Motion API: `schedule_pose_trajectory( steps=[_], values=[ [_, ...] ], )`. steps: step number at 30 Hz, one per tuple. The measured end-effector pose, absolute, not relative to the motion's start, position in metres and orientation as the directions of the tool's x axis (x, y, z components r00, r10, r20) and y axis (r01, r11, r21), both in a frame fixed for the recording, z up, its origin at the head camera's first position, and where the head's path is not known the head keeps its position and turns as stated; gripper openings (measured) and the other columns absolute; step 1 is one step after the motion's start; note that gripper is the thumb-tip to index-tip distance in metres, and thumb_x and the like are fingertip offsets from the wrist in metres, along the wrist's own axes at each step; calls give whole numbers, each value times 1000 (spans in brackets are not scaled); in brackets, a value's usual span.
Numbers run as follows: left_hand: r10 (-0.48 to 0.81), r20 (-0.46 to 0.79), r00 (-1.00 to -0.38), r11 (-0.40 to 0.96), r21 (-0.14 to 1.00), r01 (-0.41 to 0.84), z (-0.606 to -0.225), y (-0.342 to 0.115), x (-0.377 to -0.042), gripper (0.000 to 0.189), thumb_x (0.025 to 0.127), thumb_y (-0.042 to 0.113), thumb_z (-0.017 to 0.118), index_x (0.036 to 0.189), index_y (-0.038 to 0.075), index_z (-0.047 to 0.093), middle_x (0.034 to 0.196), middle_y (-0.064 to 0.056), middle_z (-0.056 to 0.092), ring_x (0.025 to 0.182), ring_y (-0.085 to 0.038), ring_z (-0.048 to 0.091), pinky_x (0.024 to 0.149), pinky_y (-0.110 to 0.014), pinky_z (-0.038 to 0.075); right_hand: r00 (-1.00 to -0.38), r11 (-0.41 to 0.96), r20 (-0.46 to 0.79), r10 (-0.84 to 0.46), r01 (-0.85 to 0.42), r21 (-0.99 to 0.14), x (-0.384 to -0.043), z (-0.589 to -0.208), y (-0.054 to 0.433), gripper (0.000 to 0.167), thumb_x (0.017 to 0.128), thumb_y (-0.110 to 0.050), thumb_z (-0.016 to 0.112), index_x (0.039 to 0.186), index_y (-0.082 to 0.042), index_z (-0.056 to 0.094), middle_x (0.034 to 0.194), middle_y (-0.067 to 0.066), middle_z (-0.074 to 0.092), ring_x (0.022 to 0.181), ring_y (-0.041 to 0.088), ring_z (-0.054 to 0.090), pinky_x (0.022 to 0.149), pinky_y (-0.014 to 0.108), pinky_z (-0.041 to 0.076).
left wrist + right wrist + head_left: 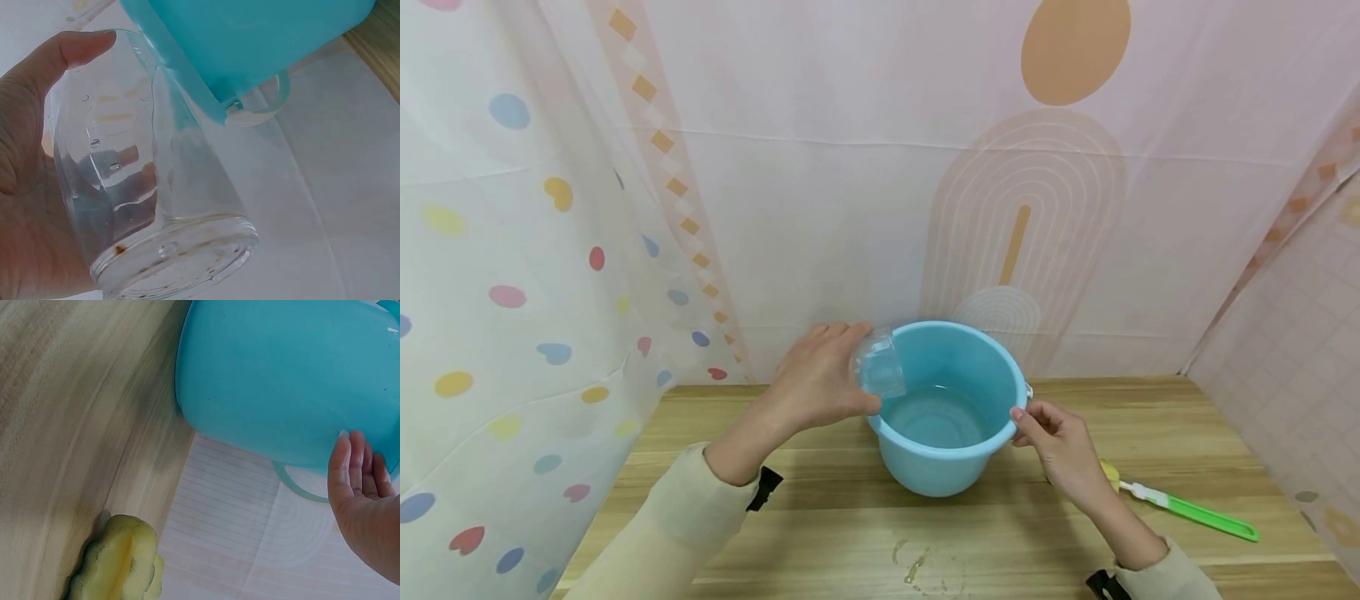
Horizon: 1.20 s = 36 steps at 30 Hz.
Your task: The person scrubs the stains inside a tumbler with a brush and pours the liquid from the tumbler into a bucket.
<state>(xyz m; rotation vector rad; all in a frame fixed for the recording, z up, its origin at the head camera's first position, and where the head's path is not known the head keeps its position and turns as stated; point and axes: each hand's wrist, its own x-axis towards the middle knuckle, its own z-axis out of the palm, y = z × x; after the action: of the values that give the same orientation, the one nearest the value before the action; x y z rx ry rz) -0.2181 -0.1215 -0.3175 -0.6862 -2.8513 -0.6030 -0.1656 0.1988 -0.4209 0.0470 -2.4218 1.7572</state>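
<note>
A clear drinking glass [880, 367] is held tilted in my left hand [820, 375], at the left rim of a light blue bucket [932, 473]. In the left wrist view, the thumb lies near the mouth of the glass [112, 206]; droplets and brownish specks show on it. The bucket stands on the wooden table with shallow clear liquid [940, 417] in its bottom. At the bucket's right rim, my right hand [1060, 442] pinches the edge, thumb on top. Its fingers [356, 465] lie against the outer wall in the right wrist view.
A brush with a green handle [1210, 518] lies right of the bucket; its yellow sponge head [122, 559] shows in the right wrist view. Wet spots [916, 568] mark the wooden table [820, 533] in front. Patterned curtains [820, 217] hang behind and at both sides.
</note>
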Motion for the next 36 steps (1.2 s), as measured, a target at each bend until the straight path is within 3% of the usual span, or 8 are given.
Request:
schedule_pose_trajectory(
  steps=[36],
  values=[
    [421,210,-883,835,291,467,-312,-119,-215,87,69,32,88,145,5,57,126,-14,66,111,-32,55,92,-50,51,-991,296,110,73,-84,-952,-166,-421,196,33,106,-22,65,108,11,69,90,11,71,79,19,71,76,28,60]
  ],
)
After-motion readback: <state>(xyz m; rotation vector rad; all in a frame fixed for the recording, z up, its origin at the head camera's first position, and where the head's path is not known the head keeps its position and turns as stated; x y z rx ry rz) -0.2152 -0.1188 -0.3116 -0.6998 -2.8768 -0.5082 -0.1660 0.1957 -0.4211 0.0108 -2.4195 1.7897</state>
